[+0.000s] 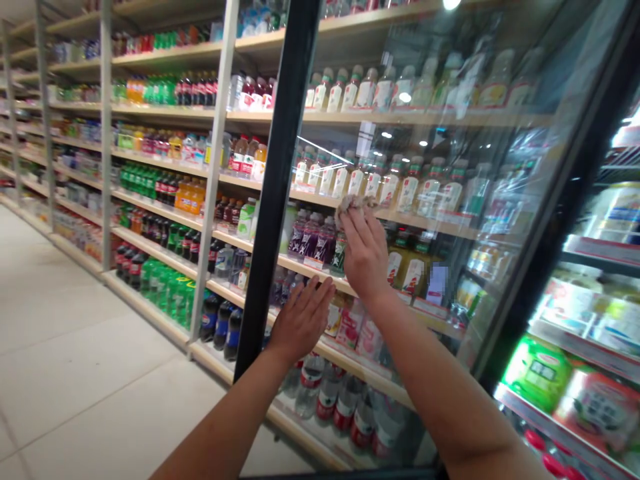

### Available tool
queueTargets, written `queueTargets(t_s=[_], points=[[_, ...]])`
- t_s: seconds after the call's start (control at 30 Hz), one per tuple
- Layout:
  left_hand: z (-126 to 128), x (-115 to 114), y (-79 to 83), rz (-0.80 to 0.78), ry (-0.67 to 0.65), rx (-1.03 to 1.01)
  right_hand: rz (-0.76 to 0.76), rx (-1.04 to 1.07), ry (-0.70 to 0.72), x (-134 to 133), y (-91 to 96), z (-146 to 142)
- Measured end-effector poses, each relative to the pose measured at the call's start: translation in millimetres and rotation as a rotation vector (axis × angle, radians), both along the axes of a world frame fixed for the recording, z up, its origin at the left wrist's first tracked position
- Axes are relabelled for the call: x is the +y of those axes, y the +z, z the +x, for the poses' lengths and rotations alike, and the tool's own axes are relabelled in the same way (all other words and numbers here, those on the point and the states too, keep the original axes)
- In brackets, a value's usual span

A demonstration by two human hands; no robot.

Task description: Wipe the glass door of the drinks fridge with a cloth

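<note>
A glass door (425, 150) in a black frame (280, 153) stands in front of me, with bottle shelves showing through it. Against the pane, my right hand (367, 257) presses a crumpled beige cloth (356, 202), its fingers laid over it so that only the upper edge shows. Lower and to the left, my left hand (301, 319) is spread flat, palm toward the glass, with nothing in it. Whether its whole palm touches the pane, I cannot tell.
Shelves of drink bottles (165, 183) run far back on the left, beside a pale tiled floor (90, 347). To the right, lit cooler shelves (580, 340) hold packaged drinks, including a green pack (537, 370). Lamp reflections cross the pane.
</note>
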State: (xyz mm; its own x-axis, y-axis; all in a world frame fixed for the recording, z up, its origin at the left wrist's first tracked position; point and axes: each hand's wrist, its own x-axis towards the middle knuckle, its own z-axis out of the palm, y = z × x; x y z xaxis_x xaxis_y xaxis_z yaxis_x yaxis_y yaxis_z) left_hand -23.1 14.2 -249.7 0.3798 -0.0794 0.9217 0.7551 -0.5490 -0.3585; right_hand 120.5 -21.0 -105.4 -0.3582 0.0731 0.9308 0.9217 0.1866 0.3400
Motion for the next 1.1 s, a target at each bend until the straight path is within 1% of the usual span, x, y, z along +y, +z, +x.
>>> queueTargets(t_s=[0.07,0.1,0.17,0.23,0.3,0.37,0.47,0.5,0.57,0.67,0.73,0.83,0.9,0.93,1.0,1.07,1.1], points=[[-0.3,0.6,-0.3,0.0,0.004,0.011,0.009,-0.085,0.021,-1.9,-10.9,9.5],[-0.5,0.9,-0.4,0.003,0.007,0.014,0.002,-0.134,0.019,-3.0,-12.1,14.3],[-0.9,1.8,-0.5,0.005,0.006,0.014,0.002,-0.17,-0.002,-5.1,-5.7,24.2],[-1.3,2.4,-0.5,-0.005,-0.003,0.009,0.052,-0.084,-0.023,-6.6,5.4,33.8],[-1.6,2.7,-0.4,-0.024,-0.01,0.013,0.118,0.037,-0.019,-7.4,9.8,41.3],[-1.9,2.5,-0.3,-0.034,-0.007,0.023,0.147,0.078,-0.003,-8.5,2.5,46.5],[-2.2,2.1,0.2,-0.028,-0.002,0.03,0.096,-0.04,-0.011,-12.0,-15.8,53.9],[-2.2,2.0,0.6,-0.025,-0.003,0.028,0.068,-0.088,-0.025,-13.5,-18.7,57.4],[-2.0,1.6,1.5,-0.022,-0.01,0.02,0.039,-0.116,-0.054,-16.3,-17.3,66.3],[-1.3,0.9,2.4,-0.02,-0.017,0.011,0.07,0.024,-0.04,-18.9,-10.6,80.9],[-1.1,0.6,2.1,-0.026,-0.01,0.01,0.098,0.105,0.0,-20.0,-15.1,88.4],[-1.1,1.4,0.7,-0.045,0.001,0.018,0.104,0.062,0.025,-23.2,-32.3,97.7],[-1.2,2.4,-0.1,-0.059,0.001,0.02,0.076,-0.004,0.002,-26.1,-37.3,105.4],[-1.3,2.8,-0.3,-0.065,0.001,0.018,0.067,-0.01,-0.013,-27.4,-35.9,110.1],[-1.1,3.4,-0.4,-0.07,0.005,0.01,0.074,0.047,-0.029,-28.9,-28.3,120.0],[-0.8,3.6,-0.3,-0.062,0.011,0.004,0.122,0.143,-0.018,-29.5,-23.5,129.0],[-0.6,3.5,-0.2,-0.058,0.014,0.002,0.146,0.173,-0.007,-29.9,-25.3,132.6]])
